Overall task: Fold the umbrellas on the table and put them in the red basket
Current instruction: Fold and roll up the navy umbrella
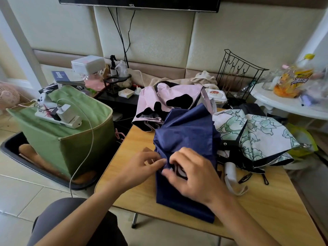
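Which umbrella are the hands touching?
The dark blue umbrella, in the middle; both hands pinch its fabric. The pink one and the leafy white one lie untouched.

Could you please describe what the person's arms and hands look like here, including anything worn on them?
Both arms are bare from the hands to the frame's lower edge: no sleeves, gloves, watch or bracelets show. The left hand and right hand carry no visible rings, though some fingers are partly hidden. Dark grey clothing covers the knee beneath the left forearm.
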